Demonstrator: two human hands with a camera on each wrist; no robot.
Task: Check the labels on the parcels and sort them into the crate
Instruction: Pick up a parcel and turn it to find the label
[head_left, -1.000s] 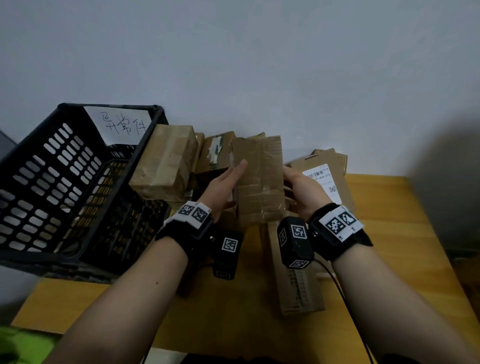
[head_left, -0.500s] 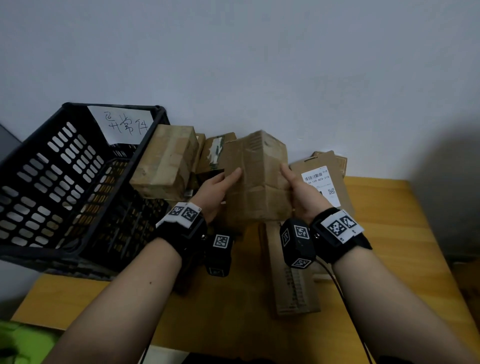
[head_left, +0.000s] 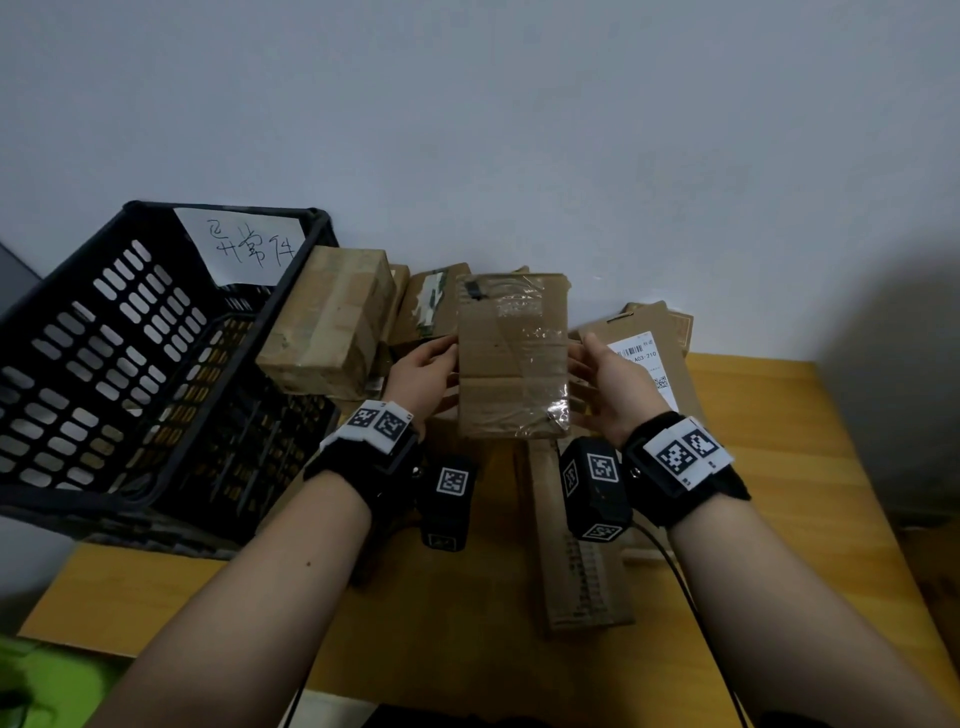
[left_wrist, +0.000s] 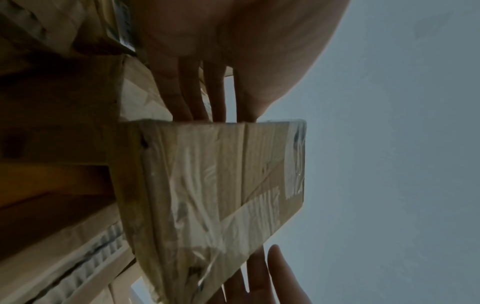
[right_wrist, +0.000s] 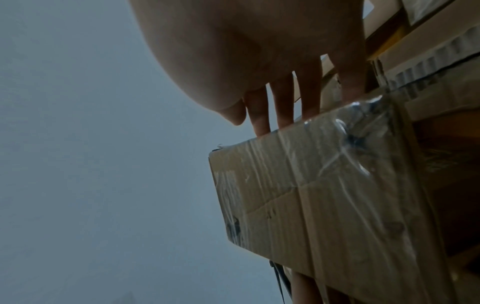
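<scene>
- We note the black slotted crate (head_left: 130, 364) at the left of the wooden table (head_left: 769, 467), tilted towards us, with a handwritten white paper sign (head_left: 244, 244) on its far rim. What lies inside it is hard to make out.
- A row of brown parcels stands against the wall: a large taped box (head_left: 332, 317) just beside the crate, a smaller one with a torn strip (head_left: 431, 306) next to it, and a flat parcel with a printed white label (head_left: 644, 364) at the right. A long flat carton (head_left: 582, 571) lies on the table below the hands.
- The held parcel (head_left: 511, 358) is a flat brown cardboard box wrapped in shiny clear tape, raised above the table in front of the row, its broad face towards us. We see no label on that face.
- The left hand (head_left: 423, 374) grips the parcel's left edge, thumb on the front; its fingers (left_wrist: 197, 98) go behind it.
- The right hand (head_left: 610, 389) holds the right edge, with its fingers (right_wrist: 283, 105) laid along the side.
- The parcel's rear face is hidden from all views; the label text at the right is only partly legible.
</scene>
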